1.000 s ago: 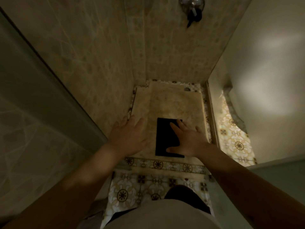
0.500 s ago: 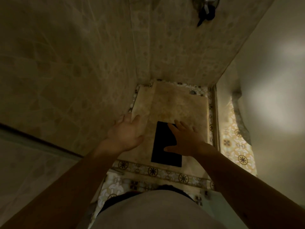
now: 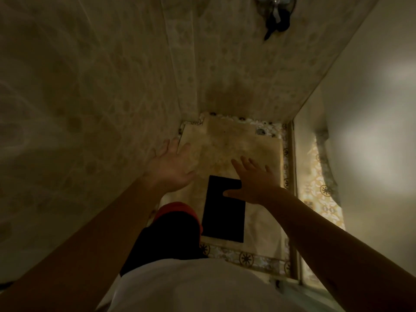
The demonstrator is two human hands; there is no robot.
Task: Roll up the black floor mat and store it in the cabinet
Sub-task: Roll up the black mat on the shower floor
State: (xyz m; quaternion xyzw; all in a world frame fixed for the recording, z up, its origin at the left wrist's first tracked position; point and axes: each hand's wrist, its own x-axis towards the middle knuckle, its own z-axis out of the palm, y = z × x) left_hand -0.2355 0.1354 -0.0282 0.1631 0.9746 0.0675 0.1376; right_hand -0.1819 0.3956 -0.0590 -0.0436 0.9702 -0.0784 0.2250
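Note:
A small black rectangular floor mat [image 3: 222,212] lies flat on the beige shower floor [image 3: 236,145], below and between my hands. My left hand [image 3: 172,166] is spread open, palm down, up and to the left of the mat, near the tiled wall. My right hand [image 3: 254,182] is also spread open, hovering over the mat's top right corner and hiding it. Neither hand holds anything. My leg in dark trousers with a red foot [image 3: 177,211] stands just left of the mat. No cabinet is in view.
Tiled walls [image 3: 90,97] close in on the left and at the back. A dark tap fitting [image 3: 275,12] hangs high on the back wall. A low threshold [image 3: 292,176] on the right borders a patterned tile floor [image 3: 319,190]. A drain [image 3: 260,131] sits at the far right.
The view has come closer over the shower floor. My leg and red foot have stepped in beside the mat. Both hands stay open and have shifted forward past the mat's far edge.

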